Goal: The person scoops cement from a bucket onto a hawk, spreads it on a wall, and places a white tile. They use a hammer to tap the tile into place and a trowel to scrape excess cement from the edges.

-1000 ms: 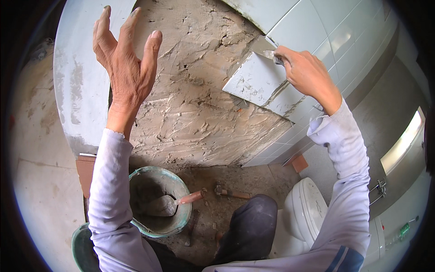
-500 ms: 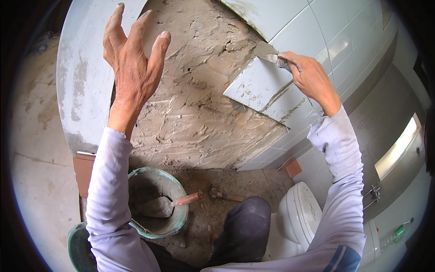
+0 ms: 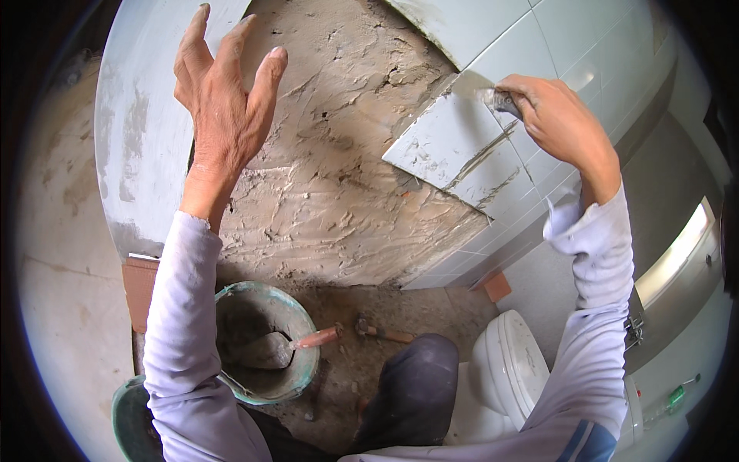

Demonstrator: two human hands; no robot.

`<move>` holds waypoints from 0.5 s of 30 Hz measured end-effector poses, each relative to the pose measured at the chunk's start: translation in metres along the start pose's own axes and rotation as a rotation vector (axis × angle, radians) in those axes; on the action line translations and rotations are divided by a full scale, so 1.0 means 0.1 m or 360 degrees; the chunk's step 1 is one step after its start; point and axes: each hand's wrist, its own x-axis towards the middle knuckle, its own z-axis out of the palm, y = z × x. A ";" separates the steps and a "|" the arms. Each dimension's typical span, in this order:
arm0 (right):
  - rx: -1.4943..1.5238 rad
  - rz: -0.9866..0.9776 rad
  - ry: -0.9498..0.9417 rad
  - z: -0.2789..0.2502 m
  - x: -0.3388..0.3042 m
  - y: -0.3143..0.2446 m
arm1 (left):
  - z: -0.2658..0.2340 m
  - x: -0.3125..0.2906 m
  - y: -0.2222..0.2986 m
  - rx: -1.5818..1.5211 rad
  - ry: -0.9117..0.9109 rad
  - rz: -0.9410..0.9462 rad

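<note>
My left hand (image 3: 223, 108) is raised with fingers spread, at the border between the smooth pale wall edge (image 3: 150, 100) and the rough mortar-covered wall (image 3: 331, 154). It holds nothing; whether its fingertips touch the surface I cannot tell. My right hand (image 3: 566, 123) grips a small putty knife (image 3: 499, 100), its handle mostly covered by the fingers. The blade, blurred, lies over the white wall tiles by the upper corner of a mortar-smeared tile (image 3: 443, 138). Grey mortar streaks run along that tile's joint with its neighbour.
Below stands a green-rimmed bucket (image 3: 306, 369) with a trowel (image 3: 269, 350) resting in it. A hammer (image 3: 385, 333) lies on the dirty floor beside it. A white toilet (image 3: 512, 358) is close on the right, and another green bucket (image 3: 127, 408) sits lower left.
My right hand has moved right with the putty knife, drawing its blade from the tile's upper corner across the tile face. My left hand has hardly moved.
</note>
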 end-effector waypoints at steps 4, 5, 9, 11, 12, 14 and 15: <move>0.0221 0.0015 0.0190 0.33 -0.11 0.03 | 0.02 -0.02 -0.05 -0.0014 -0.0014 -0.0044; 0.0292 0.0064 0.0194 0.46 -0.13 0.02 | 0.01 -0.02 -0.06 -0.0008 -0.0016 -0.0035; 0.0312 -0.0047 0.0390 0.97 -0.28 0.08 | 0.03 -0.02 0.00 -0.0026 -0.0025 -0.0051; 0.0233 0.0075 0.0328 1.00 -0.35 0.05 | 0.01 0.00 0.05 -0.0039 -0.0028 -0.0069; 0.0130 0.0147 0.0265 0.92 -0.35 -0.06 | 0.01 0.02 0.04 -0.0009 -0.0023 -0.0036; -0.0041 0.0229 0.0117 0.67 -0.36 -0.19 | 0.09 -0.05 0.03 -0.0001 -0.0030 -0.0009; -0.0064 0.0227 0.0073 0.54 -0.34 -0.25 | 0.08 -0.05 0.01 0.0010 -0.0038 0.0008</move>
